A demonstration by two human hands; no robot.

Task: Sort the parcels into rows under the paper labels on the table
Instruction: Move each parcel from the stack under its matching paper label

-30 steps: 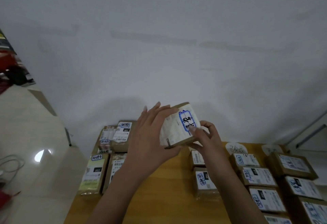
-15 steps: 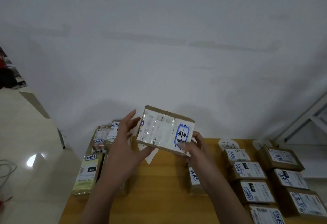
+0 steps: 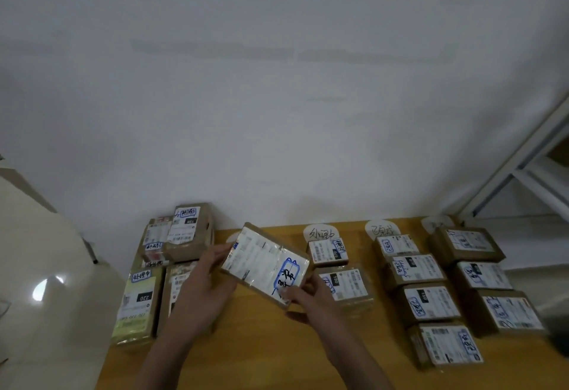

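Note:
A flat brown parcel (image 3: 264,262) with a white shipping label and blue handwriting is held tilted just above the wooden table (image 3: 255,346), between the left pile and the first row. My left hand (image 3: 200,291) grips its left end from below. My right hand (image 3: 303,295) pinches its near right corner. Paper labels (image 3: 320,232) (image 3: 382,229) lie at the table's far edge. Below them run rows of parcels (image 3: 345,285) (image 3: 426,302) (image 3: 483,275).
An unsorted pile of parcels (image 3: 180,234) sits at the table's far left, with a green-labelled parcel (image 3: 137,303) in front of it. A white wall rises behind the table. A white metal shelf frame (image 3: 523,171) stands at the right. The floor lies to the left.
The parcel has come down from chest height and turned flat, label up, close over the table. Both hands lowered with it and the view tilted down.

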